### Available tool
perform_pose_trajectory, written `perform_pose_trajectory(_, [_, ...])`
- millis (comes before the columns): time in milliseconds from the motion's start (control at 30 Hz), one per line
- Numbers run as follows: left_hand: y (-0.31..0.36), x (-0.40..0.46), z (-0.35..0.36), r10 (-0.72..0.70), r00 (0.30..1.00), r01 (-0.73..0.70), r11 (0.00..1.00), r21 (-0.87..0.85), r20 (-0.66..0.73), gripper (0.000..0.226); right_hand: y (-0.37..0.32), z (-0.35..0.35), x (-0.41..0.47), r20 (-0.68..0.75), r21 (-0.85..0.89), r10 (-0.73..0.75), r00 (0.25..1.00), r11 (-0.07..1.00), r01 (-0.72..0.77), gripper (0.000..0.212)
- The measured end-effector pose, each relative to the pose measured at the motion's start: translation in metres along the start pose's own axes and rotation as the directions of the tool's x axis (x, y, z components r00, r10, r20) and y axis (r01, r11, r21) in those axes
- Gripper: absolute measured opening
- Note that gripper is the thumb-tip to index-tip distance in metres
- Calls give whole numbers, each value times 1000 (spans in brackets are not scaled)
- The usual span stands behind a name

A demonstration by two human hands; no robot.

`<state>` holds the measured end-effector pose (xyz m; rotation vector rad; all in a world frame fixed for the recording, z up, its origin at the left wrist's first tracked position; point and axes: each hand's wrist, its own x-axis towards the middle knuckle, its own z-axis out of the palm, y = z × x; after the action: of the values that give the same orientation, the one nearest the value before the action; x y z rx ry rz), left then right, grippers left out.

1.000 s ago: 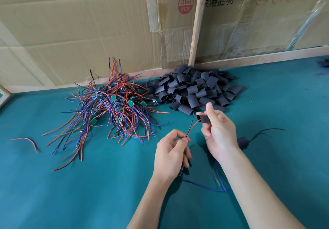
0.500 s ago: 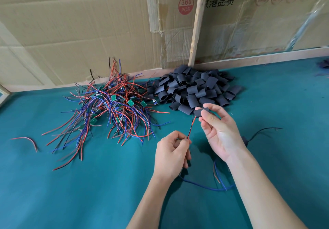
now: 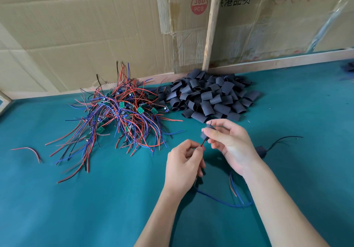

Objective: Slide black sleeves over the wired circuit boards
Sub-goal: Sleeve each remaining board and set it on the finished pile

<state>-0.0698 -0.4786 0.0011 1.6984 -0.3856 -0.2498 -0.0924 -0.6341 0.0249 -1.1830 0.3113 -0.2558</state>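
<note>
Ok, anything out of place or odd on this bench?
One stray red wire lies alone at the far left, apart from the tangled pile of wired boards. Otherwise nothing stands out; the black sleeves sit heaped together.

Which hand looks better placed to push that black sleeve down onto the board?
The right hand: it already pinches the black sleeve threaded on the wires, while the left hand grips the wires just below, steadying them.
</note>
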Motion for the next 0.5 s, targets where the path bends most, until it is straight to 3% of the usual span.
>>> perform_pose_trajectory(167, [1, -2, -2, 3, 1000, -5, 996, -94, -20, 11, 4, 7, -2, 44, -1, 124, 991, 992, -124, 45])
perform_pose_trajectory(300, [0, -3, -3, -10, 999, 1, 987, -164, -50, 14, 6, 7, -3, 29, -50, 108, 994, 993, -107, 15])
perform_pose_trajectory(367, [1, -2, -3, -11, 998, -1, 984, -179, -67, 11, 7, 7, -1, -2, -51, 85, 996, 995, -85, 14])
perform_pose_trajectory(500, [-1, -1, -1, 52, 998, -55, 996, -64, -47, 10, 0, 4, 3, -86, 237, -2, 996, 971, 23, 19])
